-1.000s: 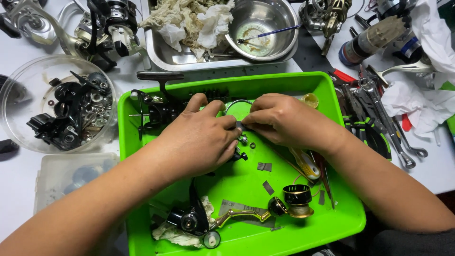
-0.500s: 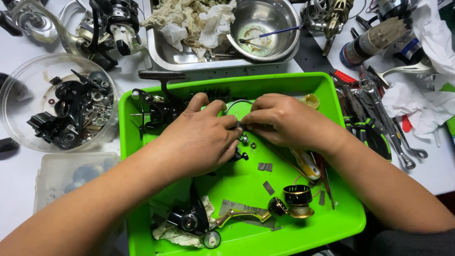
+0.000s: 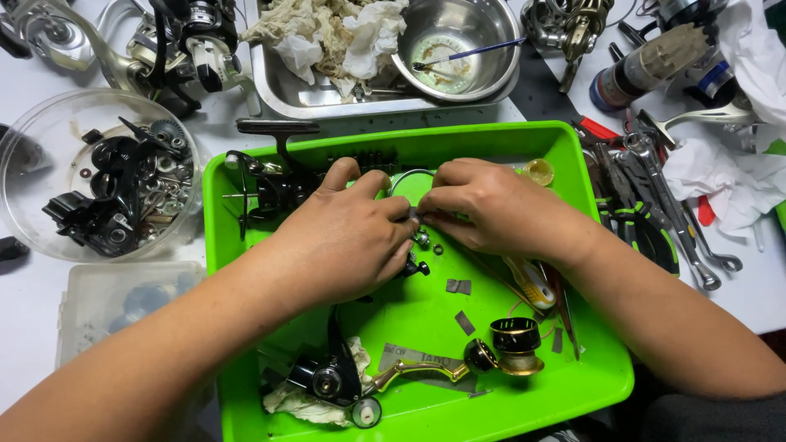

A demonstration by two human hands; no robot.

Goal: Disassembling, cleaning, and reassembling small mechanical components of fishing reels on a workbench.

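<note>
- Almost no change since a moment ago: left hand point(image 3: 348, 237) and right hand point(image 3: 483, 209) still meeting at the middle of the green tray point(image 3: 589, 360), fingertips pinched together on a small metal part point(image 3: 419, 219), mostly hidden.
- Judged: still fine fitting work, not finished.
- Loose black screws point(image 3: 422, 267) just below, at 6 o'clock.
- Grey strip label point(image 3: 417, 357) near the tray's front, flat, under the gold handle point(image 3: 409, 372).
- Clear round tub point(image 3: 24, 147) of black parts at 9 o'clock.
</note>
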